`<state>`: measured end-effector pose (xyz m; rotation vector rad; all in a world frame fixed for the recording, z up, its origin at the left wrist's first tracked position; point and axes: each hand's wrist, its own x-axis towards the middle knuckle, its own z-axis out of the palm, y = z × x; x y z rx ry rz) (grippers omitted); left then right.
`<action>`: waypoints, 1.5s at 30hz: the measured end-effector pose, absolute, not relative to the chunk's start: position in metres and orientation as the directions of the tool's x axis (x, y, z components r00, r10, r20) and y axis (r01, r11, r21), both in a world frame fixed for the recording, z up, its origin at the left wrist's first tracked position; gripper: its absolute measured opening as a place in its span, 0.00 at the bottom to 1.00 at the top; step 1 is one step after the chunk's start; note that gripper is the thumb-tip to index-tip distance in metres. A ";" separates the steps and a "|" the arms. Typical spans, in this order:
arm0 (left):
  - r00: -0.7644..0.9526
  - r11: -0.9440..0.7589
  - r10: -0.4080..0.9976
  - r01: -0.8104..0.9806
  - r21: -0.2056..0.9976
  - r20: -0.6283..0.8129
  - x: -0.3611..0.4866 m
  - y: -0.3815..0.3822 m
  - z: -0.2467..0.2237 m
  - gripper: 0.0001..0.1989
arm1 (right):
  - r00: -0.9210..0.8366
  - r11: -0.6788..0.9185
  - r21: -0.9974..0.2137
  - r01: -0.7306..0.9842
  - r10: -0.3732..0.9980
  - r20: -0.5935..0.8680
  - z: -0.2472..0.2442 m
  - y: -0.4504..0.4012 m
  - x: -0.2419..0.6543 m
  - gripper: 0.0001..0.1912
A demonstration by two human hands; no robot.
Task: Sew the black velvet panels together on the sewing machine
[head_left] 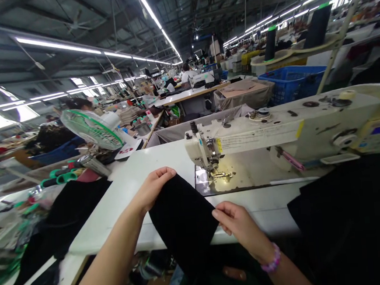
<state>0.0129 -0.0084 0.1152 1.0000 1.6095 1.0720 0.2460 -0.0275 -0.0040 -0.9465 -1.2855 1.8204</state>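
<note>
A piece of black fabric (184,217) hangs between my two hands over the front edge of the white sewing table (123,209). My left hand (157,184) pinches its upper left corner. At the fabric's right corner, my right hand (234,220) holds the edge between thumb and fingers; a pink and purple band circles that wrist. The sewing machine (261,132) stands just beyond, its lit needle area (217,173) ahead of the fabric and apart from it.
More black fabric lies at the right (354,217) and at the left (66,209). A green-rimmed fan (92,128), a metal flask (95,164) and thread spools (63,178) are at the left. Behind the machine are a blue basket (290,84) and other worktables.
</note>
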 end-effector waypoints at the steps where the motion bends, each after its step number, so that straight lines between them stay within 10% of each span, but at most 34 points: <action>1: -0.252 0.287 0.934 0.118 0.950 -0.251 0.014 -0.016 0.116 0.18 | -0.496 -0.266 -0.952 -0.155 0.854 -0.158 -0.002 -0.033 0.248 0.21; 16: -0.305 0.161 0.946 0.142 0.977 -0.112 0.018 -0.125 0.137 0.16 | -0.489 -0.258 -0.888 -0.381 0.871 -0.043 0.006 -0.101 0.262 0.21; 22: -0.311 -0.048 0.944 0.206 0.977 0.113 0.008 -0.136 0.133 0.12 | -0.220 0.312 -0.947 -0.076 0.921 0.321 0.003 -0.116 0.264 0.16; 28: -0.370 -0.263 0.901 -0.049 0.964 0.227 0.020 -0.132 0.104 0.16 | -0.277 0.888 -0.443 0.125 0.460 0.844 0.015 -0.145 0.249 0.06; 45: -0.329 -0.222 0.943 -0.716 0.662 -0.039 0.042 -0.093 0.056 0.03 | -0.498 0.948 -0.264 0.177 0.318 0.807 0.013 -0.148 0.218 0.13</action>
